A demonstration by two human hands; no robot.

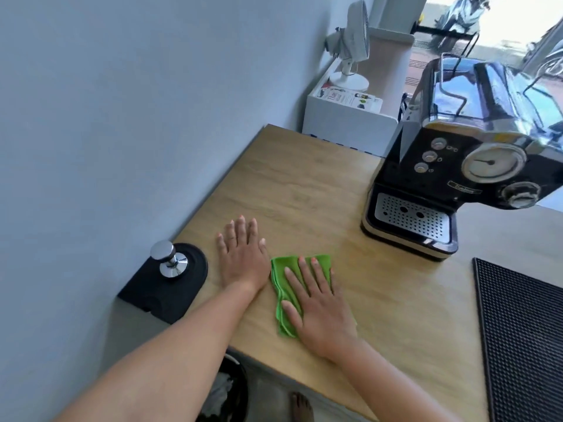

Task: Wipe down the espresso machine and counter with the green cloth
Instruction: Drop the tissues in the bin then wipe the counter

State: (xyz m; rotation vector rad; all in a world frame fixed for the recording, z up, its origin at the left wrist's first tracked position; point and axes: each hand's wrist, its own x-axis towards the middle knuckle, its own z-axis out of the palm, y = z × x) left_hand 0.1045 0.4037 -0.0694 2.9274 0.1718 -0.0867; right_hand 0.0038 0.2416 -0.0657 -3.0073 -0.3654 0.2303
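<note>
Right hand (320, 315) flat on cloth (281, 269), wiping worktop (304, 178); machine (457, 166) well apart.
Fingers (316, 275) straight and slightly spread, pressing the folded cloth down, probably for even contact. Left hand (242, 254) just beside it, palm flat, fingers together on bare wood, likely a brace. Tamper (169, 258) upright on its mat (146, 293) at the wall edge, out of the wipe path. Machine badge (464, 187) too blurred to read. Leaflet (347, 99) behind: possibly "Thai", not sure.
</note>
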